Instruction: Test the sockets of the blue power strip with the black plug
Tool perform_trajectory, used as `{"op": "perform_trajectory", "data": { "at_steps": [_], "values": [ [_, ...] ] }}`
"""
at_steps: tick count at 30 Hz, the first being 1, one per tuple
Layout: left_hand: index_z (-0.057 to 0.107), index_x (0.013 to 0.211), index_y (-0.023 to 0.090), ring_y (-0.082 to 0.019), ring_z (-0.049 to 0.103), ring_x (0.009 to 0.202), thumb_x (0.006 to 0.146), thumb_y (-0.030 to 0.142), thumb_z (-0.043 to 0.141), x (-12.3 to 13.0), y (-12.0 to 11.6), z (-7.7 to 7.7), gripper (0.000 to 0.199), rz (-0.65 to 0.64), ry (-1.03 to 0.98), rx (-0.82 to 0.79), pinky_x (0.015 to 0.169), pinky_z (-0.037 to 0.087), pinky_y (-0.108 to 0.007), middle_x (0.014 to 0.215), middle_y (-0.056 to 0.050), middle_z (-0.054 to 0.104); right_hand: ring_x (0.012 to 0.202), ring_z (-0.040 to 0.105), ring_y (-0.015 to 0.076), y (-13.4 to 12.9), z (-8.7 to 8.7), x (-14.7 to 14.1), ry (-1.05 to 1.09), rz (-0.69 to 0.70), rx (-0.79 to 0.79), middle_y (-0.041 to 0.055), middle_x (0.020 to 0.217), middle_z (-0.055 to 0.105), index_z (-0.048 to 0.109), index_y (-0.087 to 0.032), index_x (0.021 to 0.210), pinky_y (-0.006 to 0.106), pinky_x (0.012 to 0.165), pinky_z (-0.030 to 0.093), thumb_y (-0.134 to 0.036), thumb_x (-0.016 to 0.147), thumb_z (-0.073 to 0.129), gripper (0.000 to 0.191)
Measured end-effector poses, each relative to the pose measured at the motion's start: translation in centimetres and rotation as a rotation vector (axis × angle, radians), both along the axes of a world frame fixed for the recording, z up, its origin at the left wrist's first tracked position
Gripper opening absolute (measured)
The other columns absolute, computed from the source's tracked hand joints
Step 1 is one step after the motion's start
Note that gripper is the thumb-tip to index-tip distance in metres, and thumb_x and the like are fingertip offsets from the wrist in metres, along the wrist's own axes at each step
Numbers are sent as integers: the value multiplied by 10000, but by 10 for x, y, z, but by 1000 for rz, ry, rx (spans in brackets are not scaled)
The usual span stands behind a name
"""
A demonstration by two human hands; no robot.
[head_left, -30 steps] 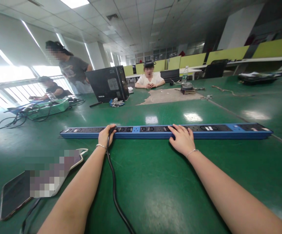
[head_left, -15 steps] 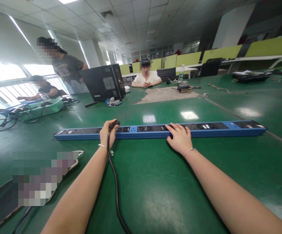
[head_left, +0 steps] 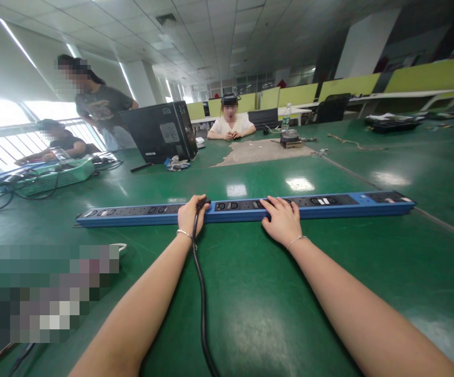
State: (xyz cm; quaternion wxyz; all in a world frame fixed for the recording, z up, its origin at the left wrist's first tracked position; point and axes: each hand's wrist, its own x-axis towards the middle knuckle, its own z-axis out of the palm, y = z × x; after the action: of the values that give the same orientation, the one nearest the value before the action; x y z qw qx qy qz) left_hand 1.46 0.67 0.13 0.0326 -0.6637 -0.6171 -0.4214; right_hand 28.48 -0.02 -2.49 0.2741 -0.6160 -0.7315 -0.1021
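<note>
A long blue power strip (head_left: pixel 125 222) with black sockets along its top lies crosswise on the green table. My left hand (head_left: pixel 190 217) is closed on a black power plug (head_left: pixel 204 202), held just over the strip left of its middle. From the plug a black cable (head_left: pixel 201 283) hangs down toward me over the table. Whether the plug's front touches a socket is hidden by the hand. My right hand (head_left: pixel 282 219) lies on the strip right of its middle, fingers spread over the sockets and holding nothing.
At the left stands a green basket (head_left: pixel 60 177) with cables. A black computer case (head_left: pixel 160 133) and gloves (head_left: pixel 177 163) are farther back. A person (head_left: pixel 230 124) sits opposite; two more are at the left. A blurred-out item (head_left: pixel 60 293) lies near left.
My left hand has moved right along the strip with the plug, to near the blue section. My right hand stays on the strip. The whole view has shifted slightly.
</note>
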Motion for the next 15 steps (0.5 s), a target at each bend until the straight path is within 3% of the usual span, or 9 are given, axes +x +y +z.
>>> {"op": "perform_trajectory", "data": {
  "at_steps": [9, 15],
  "values": [
    [632, 1040, 260, -220, 637, 873, 813, 338, 556, 3, 1, 5, 252, -15, 250, -48, 783, 439, -321, 942, -40, 706, 1250, 380, 239, 0, 1, 0, -1, 3, -9, 15, 1354, 494, 536, -291, 1260, 497, 1059, 170, -261, 781, 450, 487],
    [636, 1023, 259, -234, 610, 912, 812, 355, 550, 2, -1, 2, 247, -5, 316, -3, 824, 405, -345, 956, -41, 696, 1254, 374, 242, -1, 1, 1, -10, 5, -18, 13, 1363, 485, 528, -294, 1267, 497, 1057, 180, -263, 786, 458, 487]
  ]
}}
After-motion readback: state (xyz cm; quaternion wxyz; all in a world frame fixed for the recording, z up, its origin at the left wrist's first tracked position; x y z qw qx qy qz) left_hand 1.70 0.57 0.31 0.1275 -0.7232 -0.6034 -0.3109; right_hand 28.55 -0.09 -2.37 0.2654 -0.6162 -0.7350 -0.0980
